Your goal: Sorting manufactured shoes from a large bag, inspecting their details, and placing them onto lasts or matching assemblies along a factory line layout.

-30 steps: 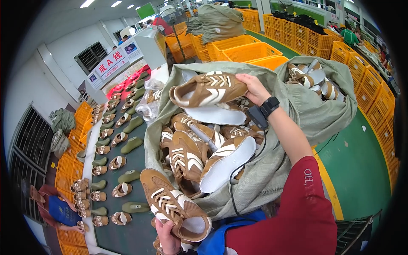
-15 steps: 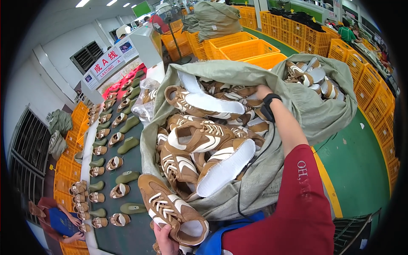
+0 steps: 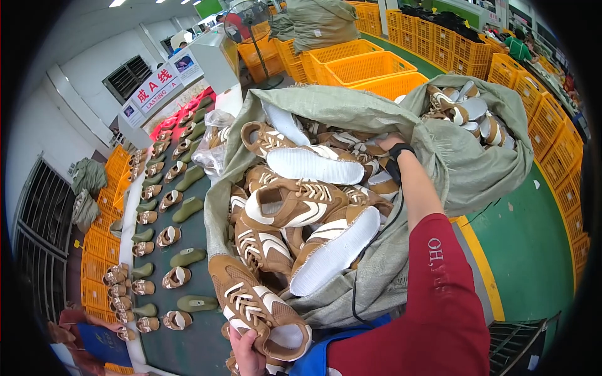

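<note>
My left hand grips a brown-and-white sneaker upper at its heel end, with the thumb on its side. Parts of more uppers show beneath and beside it. Stretched forward, my right hand reaches among the uppers at the far right inside a grey-green woven sack. Its fingers are hidden, so whether they hold anything is unclear. Sneaker uppers with laces and white, soleless undersides are heaped in the sack. One upper lies tilted with its white underside showing. A black wristband circles my right wrist.
Left of the sack, a dark belt table carries rows of uppers and green shoe lasts. A second sack of uppers stands at the right. Yellow crates and a fan are behind. Another person is at lower left.
My view has shifted slightly. Both hands stay nearly in place, the left still on its sneaker upper and the right in the sack. The person at lower left has bent lower.
</note>
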A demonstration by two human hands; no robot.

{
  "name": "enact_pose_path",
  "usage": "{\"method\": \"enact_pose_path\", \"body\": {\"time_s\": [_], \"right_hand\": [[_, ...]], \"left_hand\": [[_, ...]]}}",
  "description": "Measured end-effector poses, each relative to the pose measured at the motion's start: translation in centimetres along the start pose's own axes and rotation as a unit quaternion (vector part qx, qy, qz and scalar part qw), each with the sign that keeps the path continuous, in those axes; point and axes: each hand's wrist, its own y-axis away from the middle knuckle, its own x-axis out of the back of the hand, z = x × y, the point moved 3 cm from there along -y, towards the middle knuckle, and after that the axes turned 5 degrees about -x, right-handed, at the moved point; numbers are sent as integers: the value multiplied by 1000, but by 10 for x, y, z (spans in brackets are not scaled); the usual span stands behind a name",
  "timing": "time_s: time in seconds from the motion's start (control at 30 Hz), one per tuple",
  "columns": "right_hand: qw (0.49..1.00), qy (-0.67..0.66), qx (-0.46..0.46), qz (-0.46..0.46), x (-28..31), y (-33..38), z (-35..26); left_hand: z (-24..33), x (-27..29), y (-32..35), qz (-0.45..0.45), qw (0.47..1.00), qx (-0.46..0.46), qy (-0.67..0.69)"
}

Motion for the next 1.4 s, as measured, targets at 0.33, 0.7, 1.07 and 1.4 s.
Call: {"method": "enact_pose_path", "body": {"time_s": [0.33, 0.7, 1.07, 1.4], "right_hand": [[985, -133, 42, 104, -9, 28, -14], [950, -275, 63, 131, -43, -28, 29], [959, -257, 46, -114, 76, 124, -22], [793, -516, 322, 34, 144, 243, -18]], "left_hand": [[-6, 14, 4, -10, 999, -7, -35], [-4, 18, 14, 34, 999, 2, -7], [-5, 6, 13, 5, 995, -82, 53], [-6, 5, 19, -18, 994, -82, 75]]}}
